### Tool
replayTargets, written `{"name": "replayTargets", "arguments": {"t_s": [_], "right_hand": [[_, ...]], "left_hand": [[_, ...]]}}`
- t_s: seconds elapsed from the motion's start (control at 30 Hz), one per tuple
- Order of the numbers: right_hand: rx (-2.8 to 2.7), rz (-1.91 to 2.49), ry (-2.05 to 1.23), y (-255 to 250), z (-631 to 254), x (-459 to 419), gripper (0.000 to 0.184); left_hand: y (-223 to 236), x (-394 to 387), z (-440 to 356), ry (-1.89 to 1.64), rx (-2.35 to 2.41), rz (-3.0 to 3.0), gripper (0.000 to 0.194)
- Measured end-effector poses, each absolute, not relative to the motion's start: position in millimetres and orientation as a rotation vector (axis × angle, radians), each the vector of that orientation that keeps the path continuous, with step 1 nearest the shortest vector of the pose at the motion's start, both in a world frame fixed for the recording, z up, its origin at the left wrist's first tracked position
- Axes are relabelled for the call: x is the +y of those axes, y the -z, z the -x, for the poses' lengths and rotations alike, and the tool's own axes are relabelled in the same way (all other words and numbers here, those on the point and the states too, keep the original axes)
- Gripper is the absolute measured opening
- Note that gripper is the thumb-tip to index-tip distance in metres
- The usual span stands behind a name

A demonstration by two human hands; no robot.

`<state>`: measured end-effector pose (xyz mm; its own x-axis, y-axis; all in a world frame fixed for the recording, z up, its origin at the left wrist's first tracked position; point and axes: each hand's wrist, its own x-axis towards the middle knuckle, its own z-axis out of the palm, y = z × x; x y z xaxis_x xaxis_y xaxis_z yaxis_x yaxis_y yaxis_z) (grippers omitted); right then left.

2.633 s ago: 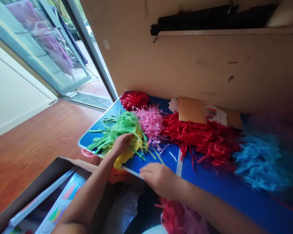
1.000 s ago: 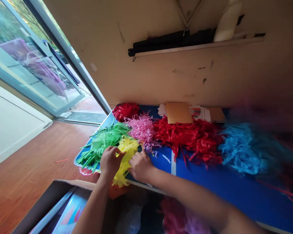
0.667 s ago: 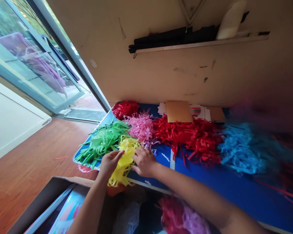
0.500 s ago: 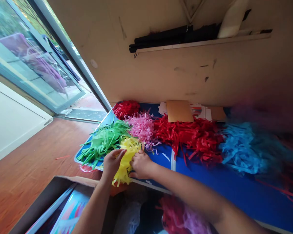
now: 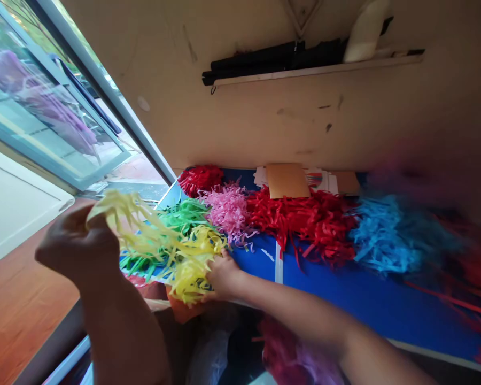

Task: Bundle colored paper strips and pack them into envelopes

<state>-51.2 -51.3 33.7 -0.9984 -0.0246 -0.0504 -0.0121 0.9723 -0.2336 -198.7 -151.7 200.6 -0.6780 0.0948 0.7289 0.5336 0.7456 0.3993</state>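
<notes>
While reaching with the right hand (image 5: 226, 277) onto the yellow paper strips (image 5: 190, 275) at the near edge of the bench (image 5: 324, 299), hauls part of them up and aside in the closed left hand (image 5: 82, 240). Just now swung away from beside the right, and so stretched into a long, blurred fan over the green paper strips (image 5: 186, 214)! Looks like pulling some loose from the rest. Hard to tell whether gripping or only steadying on the right. Beyond: pink paper strips (image 5: 230, 208), then red paper strips (image 5: 304, 219).
</notes>
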Motion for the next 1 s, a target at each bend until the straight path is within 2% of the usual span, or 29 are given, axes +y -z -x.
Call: {"name": "replayTargets", "arguments": {"t_s": [0.1, 0.13, 0.2, 0.27, 0.33, 0.4, 0.47, 0.53, 0.6, 0.63, 0.7, 0.73, 0.77, 0.83, 0.87, 1.0], "right_hand": [[3.190, 0.031, 0.626, -63.6, 17.6, -39.8, 0.058], [3.239, 0.033, 0.840, -73.5, 0.6, -35.8, 0.056], [3.117, 0.052, 1.481, -87.7, -35.5, -32.0, 0.058], [2.754, -0.018, 2.172, -91.4, -65.2, -34.2, 0.069], [2.375, -0.207, 2.725, -85.5, -84.9, -36.5, 0.078], [2.142, -0.452, 3.079, -74.1, -102.1, -31.3, 0.080], [2.093, -0.714, 3.241, -62.6, -128.1, -15.3, 0.077], [2.224, -1.021, 3.170, -54.8, -168.0, 7.8, 0.071], [2.475, -1.500, 2.841, -50.9, -215.1, 28.0, 0.063], [2.616, -1.882, 2.542, -49.9, -236.6, 33.6, 0.056], [2.933, -2.607, 1.552, -47.5, -265.3, 32.4, 0.040], [3.117, -2.652, 1.028, -45.0, -270.6, 26.4, 0.035], [3.326, -2.392, 0.685, -41.0, -270.0, 18.2, 0.033], [3.481, -1.471, 0.700, -28.5, -256.3, 2.3, 0.038], [3.430, -1.254, 0.758, -20.7, -247.1, -2.5, 0.043], [3.382, -0.977, 0.955, 4.6, -227.6, 4.5, 0.047]], "left_hand": [[-204.6, -118.3, 149.8, 0.607, -2.088, 0.914, 0.035], [-193.1, -110.9, 131.1, 0.559, -1.993, 1.203, 0.034], [-159.0, -104.4, 98.8, 0.482, -1.836, 1.671, 0.038], [-121.8, -104.4, 75.6, 0.506, -1.780, 1.844, 0.047], [-91.1, -103.7, 57.3, 0.587, -1.765, 1.937, 0.058], [-68.1, -98.6, 39.7, 0.662, -1.766, 1.999, 0.066], [-49.8, -90.0, 22.1, 0.717, -1.762, 2.053, 0.067], [-32.7, -81.1, 5.8, 0.734, -1.740, 2.134, 0.063], [-16.4, -73.9, -8.7, 0.702, -1.733, 2.243, 0.056], [-9.0, -71.1, -15.7, 0.675, -1.750, 2.289, 0.053], [2.6, -66.7, -29.4, 0.638, -1.810, 2.344, 0.048], [6.7, -64.9, -36.0, 0.633, -1.832, 2.367, 0.048], [9.8, -63.5, -41.9, 0.633, -1.845, 2.393, 0.048], [13.7, -62.3, -49.6, 0.637, -1.842, 2.456, 0.049], [15.0, -63.0, -50.2, 0.643, -1.837, 2.482, 0.051], [15.7, -76.8, -30.1, 0.660, -1.910, 2.490, 0.055]]}}
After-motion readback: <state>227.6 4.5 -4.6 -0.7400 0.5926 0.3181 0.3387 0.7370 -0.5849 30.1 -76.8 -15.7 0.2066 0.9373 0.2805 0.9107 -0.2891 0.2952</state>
